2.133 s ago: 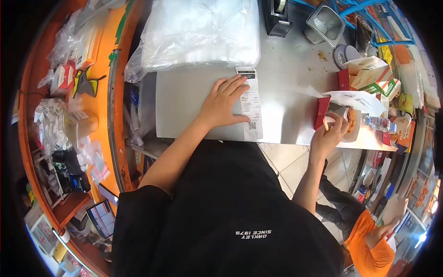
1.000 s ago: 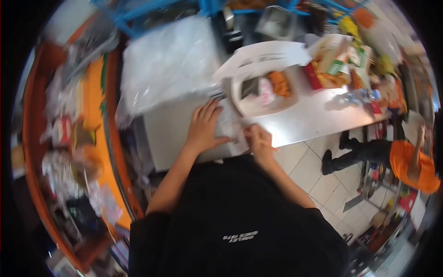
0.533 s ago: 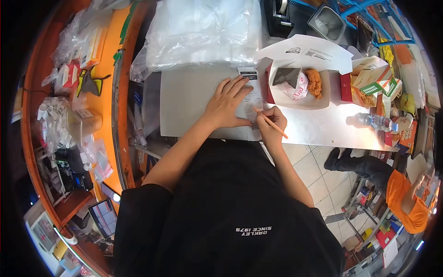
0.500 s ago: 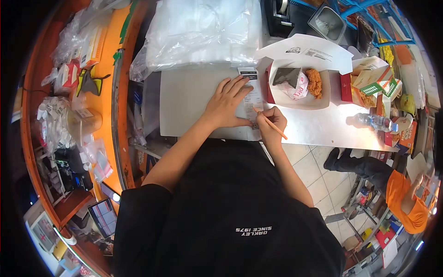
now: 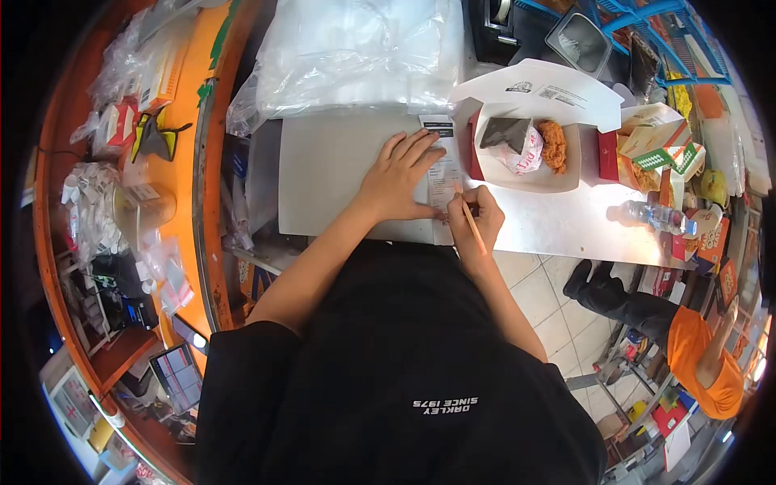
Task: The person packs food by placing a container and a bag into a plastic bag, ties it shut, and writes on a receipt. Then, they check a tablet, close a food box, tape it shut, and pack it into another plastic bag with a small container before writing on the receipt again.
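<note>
A long printed receipt (image 5: 440,179) lies on a grey board at the counter's front edge. My left hand (image 5: 402,178) rests flat over its left side, fingers spread, pinning the paper. In my right hand (image 5: 477,217) is a slim orange pen (image 5: 473,222), gripped between thumb and fingers, its tip at the receipt's right edge. Just right of my hands sits an opened white and red meal box (image 5: 525,179). Inside it are a fried chicken piece (image 5: 554,147), a paper-wrapped item (image 5: 527,155) and a dark packet (image 5: 506,133).
Clear plastic bags (image 5: 356,56) are stacked behind the board. A second food box (image 5: 638,153) and a water bottle (image 5: 655,217) stand to the right. At the back are a tape dispenser (image 5: 495,32) and a metal container (image 5: 579,40). A person in an orange shirt (image 5: 702,360) is at far right.
The pen in my right hand has tilted more upright, and its tip has shifted slightly up and to the right along the receipt. My left hand stays in place.
</note>
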### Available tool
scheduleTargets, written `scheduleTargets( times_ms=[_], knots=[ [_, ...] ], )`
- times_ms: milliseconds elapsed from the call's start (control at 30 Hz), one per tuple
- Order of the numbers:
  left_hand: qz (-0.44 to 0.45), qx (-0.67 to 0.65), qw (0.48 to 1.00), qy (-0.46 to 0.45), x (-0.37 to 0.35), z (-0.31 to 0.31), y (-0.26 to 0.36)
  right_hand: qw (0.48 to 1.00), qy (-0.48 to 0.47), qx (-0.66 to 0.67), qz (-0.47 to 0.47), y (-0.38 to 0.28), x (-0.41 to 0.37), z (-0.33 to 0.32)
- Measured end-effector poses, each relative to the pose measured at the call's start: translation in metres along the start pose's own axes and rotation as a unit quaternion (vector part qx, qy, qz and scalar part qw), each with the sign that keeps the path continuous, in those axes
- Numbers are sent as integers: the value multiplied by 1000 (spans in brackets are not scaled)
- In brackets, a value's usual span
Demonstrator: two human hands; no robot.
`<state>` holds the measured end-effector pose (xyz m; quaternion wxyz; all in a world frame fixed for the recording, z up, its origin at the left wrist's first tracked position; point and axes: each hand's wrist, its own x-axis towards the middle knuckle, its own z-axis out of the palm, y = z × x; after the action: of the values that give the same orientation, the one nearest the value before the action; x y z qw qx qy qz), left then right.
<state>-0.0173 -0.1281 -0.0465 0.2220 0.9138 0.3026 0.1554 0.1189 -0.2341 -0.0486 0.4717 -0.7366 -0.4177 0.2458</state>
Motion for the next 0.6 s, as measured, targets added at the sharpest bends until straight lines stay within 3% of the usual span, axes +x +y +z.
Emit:
scheduleTargets(
  times_ms=[100,200,400,433,500,600],
  knots=[
    [0,2,1000,-2,0,1,-1,990,-66,113,58,-3,0,2],
    [-1,6,1000,-5,0,1,-1,1000,-12,-5,-18,1,-2,3],
    [-1,6,1000,-7,0,0,-1,990,-60,110,65,-6,-4,2],
    [-1,12,1000,-14,0,0,-1,990,-60,110,66,-7,-4,1],
    [0,6,1000,-9,0,0,-1,1000,-17,-17,-3,-8,-3,-1],
    [0,-2,1000,-6,0,1,-1,1000,-11,25,5,-4,-3,-4]
  ],
)
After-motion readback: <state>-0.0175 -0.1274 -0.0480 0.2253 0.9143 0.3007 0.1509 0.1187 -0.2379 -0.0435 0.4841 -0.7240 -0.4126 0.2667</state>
